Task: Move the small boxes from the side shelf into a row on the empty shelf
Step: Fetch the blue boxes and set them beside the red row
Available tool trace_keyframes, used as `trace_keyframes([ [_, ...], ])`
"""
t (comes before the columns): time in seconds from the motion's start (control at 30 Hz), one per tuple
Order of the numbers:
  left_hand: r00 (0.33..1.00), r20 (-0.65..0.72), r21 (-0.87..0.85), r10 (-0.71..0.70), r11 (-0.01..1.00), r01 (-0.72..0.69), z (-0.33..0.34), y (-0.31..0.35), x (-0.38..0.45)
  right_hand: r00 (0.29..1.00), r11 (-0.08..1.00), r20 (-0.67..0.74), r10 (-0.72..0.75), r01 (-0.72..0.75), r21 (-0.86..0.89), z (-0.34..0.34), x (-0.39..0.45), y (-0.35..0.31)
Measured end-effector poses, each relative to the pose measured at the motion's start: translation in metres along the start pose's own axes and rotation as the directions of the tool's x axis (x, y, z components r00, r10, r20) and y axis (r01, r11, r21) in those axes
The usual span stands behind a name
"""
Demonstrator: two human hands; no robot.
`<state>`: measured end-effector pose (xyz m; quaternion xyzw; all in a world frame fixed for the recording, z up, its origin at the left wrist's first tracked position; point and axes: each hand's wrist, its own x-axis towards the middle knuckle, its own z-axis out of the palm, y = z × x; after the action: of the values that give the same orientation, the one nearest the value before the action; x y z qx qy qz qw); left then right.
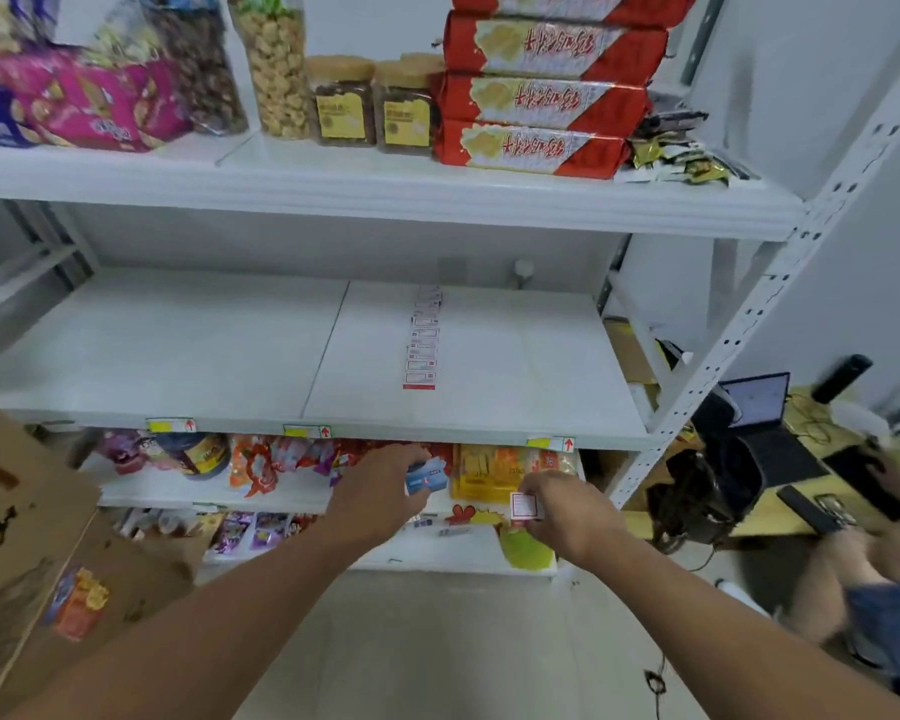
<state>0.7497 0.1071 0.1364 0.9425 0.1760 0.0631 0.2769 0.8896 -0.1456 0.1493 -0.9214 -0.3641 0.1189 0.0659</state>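
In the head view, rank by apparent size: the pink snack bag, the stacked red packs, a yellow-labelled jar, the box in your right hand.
1. stacked red packs
2. pink snack bag
3. yellow-labelled jar
4. small box in the right hand

a row of small white boxes with red trim (423, 337) runs from the back toward the front edge of the white middle shelf (178, 350), touching end to end. a bluish box (426, 475) and a white, red-bordered box (525, 506) are held below the shelf's front edge.

Two forearms, bare to the frame's lower edge. Left hand (380, 491) and right hand (567, 517): ungloved. Both lie below the white shelf (333, 426) edge.
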Motion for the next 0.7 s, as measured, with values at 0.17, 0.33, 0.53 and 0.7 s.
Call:
trace_keyframes([
  [0.17,0.999,0.027,0.003,0.047,0.999,-0.047,0.001,-0.02,0.032,0.997,0.997,-0.001,0.075,-0.075,0.03,-0.009,0.028,-0.017],
  [0.33,0.995,0.072,-0.014,0.071,0.997,-0.071,0.008,-0.03,0.059,0.994,0.992,0.0,0.114,-0.114,0.047,-0.005,0.051,-0.02],
  [0.53,0.992,0.099,0.018,0.078,0.997,-0.08,0.021,-0.025,0.097,0.991,0.989,0.03,0.133,-0.134,0.065,-0.004,0.081,0.003],
  [0.7,0.991,0.127,0.051,0.036,0.998,-0.043,0.037,-0.015,0.14,0.991,0.986,0.057,0.122,-0.128,0.109,-0.003,0.117,0.033],
])
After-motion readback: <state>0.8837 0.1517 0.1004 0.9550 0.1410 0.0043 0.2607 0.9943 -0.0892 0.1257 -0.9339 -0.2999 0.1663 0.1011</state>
